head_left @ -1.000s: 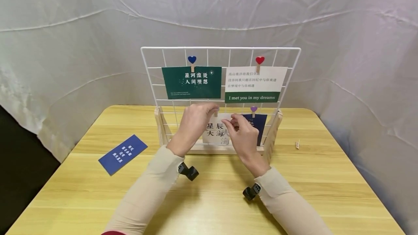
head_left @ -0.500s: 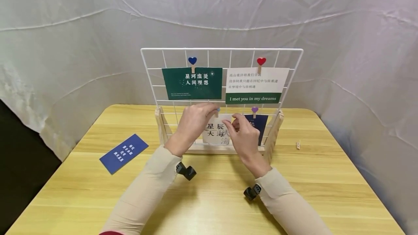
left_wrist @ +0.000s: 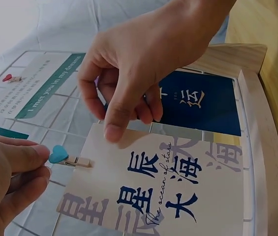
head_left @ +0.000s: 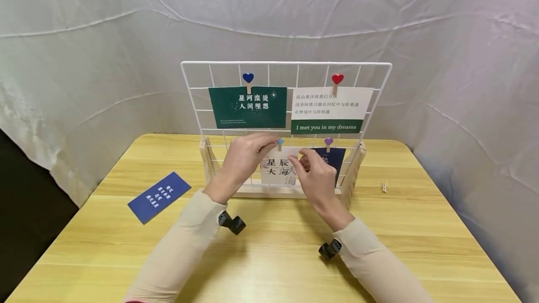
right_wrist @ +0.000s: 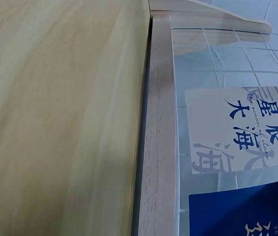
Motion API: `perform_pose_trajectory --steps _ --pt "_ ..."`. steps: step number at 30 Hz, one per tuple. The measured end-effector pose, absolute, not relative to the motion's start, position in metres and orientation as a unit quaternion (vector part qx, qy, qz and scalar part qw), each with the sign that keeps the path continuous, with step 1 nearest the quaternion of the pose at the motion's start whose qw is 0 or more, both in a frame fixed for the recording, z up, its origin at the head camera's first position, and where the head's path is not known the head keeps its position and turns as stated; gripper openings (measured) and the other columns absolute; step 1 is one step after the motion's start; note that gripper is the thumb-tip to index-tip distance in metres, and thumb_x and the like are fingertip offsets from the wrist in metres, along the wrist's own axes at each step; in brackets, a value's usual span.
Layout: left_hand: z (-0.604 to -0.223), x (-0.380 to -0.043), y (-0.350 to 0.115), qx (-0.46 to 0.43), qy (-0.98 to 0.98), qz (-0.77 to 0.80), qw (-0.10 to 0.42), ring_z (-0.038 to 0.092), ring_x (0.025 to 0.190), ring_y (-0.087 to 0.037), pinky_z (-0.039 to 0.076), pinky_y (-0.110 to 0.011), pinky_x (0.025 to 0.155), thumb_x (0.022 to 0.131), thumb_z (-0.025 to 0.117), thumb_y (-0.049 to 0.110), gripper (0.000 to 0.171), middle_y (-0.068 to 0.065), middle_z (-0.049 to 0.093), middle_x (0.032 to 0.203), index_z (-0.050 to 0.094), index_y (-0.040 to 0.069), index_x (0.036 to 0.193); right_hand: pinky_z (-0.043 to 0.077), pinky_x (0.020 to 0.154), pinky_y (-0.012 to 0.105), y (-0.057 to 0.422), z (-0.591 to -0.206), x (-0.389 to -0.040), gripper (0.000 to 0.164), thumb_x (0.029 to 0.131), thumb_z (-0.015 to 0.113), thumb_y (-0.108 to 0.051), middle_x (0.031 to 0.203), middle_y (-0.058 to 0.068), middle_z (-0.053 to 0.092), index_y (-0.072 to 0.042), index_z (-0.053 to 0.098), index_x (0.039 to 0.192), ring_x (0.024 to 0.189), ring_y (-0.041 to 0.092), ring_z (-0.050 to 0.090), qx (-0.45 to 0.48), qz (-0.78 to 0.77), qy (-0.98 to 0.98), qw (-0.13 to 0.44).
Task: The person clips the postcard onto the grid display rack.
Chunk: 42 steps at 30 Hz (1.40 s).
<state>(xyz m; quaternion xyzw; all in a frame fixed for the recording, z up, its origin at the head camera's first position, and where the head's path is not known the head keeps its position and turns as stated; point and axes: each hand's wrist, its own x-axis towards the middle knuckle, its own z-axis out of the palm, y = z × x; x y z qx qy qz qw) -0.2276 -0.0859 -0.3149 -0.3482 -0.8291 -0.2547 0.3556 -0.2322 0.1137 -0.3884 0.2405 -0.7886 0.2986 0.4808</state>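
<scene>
A white card with dark blue Chinese characters hangs on the lower part of a white wire grid. A wooden clip with a light blue heart grips its top edge. My left hand is just left of this clip, thumb and fingertips close together beside the heart, which shows whole. My right hand pinches the card's upper right corner, its thumb on the front face. Behind that hand a navy card hangs from a purple heart clip, partly hidden.
Above hang a green card under a blue heart clip and a white-and-green card under a red heart clip. On the wooden table lie a blue card at left and a small clip at right.
My left hand has moved slightly left and off the light blue heart clip, which has come into full view on the white card. The right hand has stayed at the card's corner.
</scene>
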Motion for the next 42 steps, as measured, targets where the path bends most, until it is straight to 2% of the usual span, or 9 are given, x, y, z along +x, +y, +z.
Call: perform_pose_trajectory --steps 7,13,21,25,32,39,42 --pt "-0.316 -0.224 -0.094 -0.345 -0.837 -0.26 0.336 0.071 0.087 -0.016 0.056 -0.028 0.074 0.092 0.069 0.013 0.012 -0.003 0.074 0.099 0.076 0.009 0.1 0.055 0.054 0.031 0.121 -0.387 -0.23 0.029 0.082 0.081 -0.02 0.073 0.006 0.068 -0.002 0.065 0.097 0.062 0.016 0.066 0.246 0.299 -0.799 0.46" --pt "-0.318 -0.219 -0.099 -0.338 -0.845 -0.271 0.314 0.071 0.088 -0.017 0.057 -0.03 0.076 0.091 0.07 0.012 0.013 -0.004 0.074 0.098 0.077 0.008 0.101 0.056 0.057 0.03 0.127 -0.388 -0.229 0.03 0.082 0.082 -0.019 0.076 0.006 0.069 -0.001 0.066 0.099 0.064 0.016 0.067 0.251 0.29 -0.813 0.439" --pt "-0.325 -0.213 -0.11 -0.311 -0.863 -0.295 0.267 0.07 0.079 -0.015 0.056 -0.026 0.068 0.087 0.076 0.013 0.018 -0.004 0.074 0.099 0.077 0.009 0.104 0.056 0.06 0.031 0.135 -0.386 -0.225 0.027 0.083 0.08 -0.02 0.078 0.005 0.069 -0.003 0.066 0.099 0.067 0.016 0.067 0.259 0.286 -0.821 0.42" --pt "-0.328 -0.209 -0.117 -0.293 -0.873 -0.305 0.242 0.069 0.078 -0.014 0.056 -0.028 0.068 0.086 0.076 0.017 0.02 -0.003 0.073 0.102 0.076 0.01 0.106 0.056 0.06 0.031 0.139 -0.386 -0.222 0.026 0.083 0.081 -0.021 0.079 0.005 0.069 -0.004 0.067 0.097 0.067 0.016 0.068 0.261 0.278 -0.822 0.423" --pt "-0.334 -0.2 -0.129 -0.276 -0.889 -0.292 0.218 0.069 0.084 -0.018 0.056 -0.035 0.072 0.088 0.075 0.024 0.025 -0.004 0.073 0.105 0.075 0.009 0.107 0.057 0.061 0.033 0.148 -0.389 -0.216 0.027 0.08 0.083 -0.017 0.08 0.006 0.069 -0.003 0.067 0.097 0.069 0.018 0.069 0.275 0.28 -0.825 0.406" --pt "-0.341 -0.194 -0.137 -0.268 -0.899 -0.292 0.185 0.066 0.104 -0.023 0.054 -0.041 0.085 0.087 0.075 0.03 0.032 -0.005 0.071 0.112 0.074 0.009 0.111 0.057 0.062 0.035 0.157 -0.391 -0.21 0.025 0.079 0.083 -0.012 0.082 0.006 0.069 -0.003 0.068 0.097 0.072 0.019 0.069 0.287 0.302 -0.82 0.393" --pt "-0.344 -0.194 -0.139 -0.263 -0.901 -0.294 0.181 0.066 0.107 -0.024 0.052 -0.043 0.09 0.088 0.074 0.031 0.032 -0.005 0.071 0.113 0.073 0.01 0.112 0.057 0.064 0.034 0.16 -0.391 -0.209 0.025 0.079 0.083 -0.011 0.084 0.006 0.068 -0.003 0.068 0.097 0.074 0.019 0.069 0.294 0.304 -0.819 0.387"
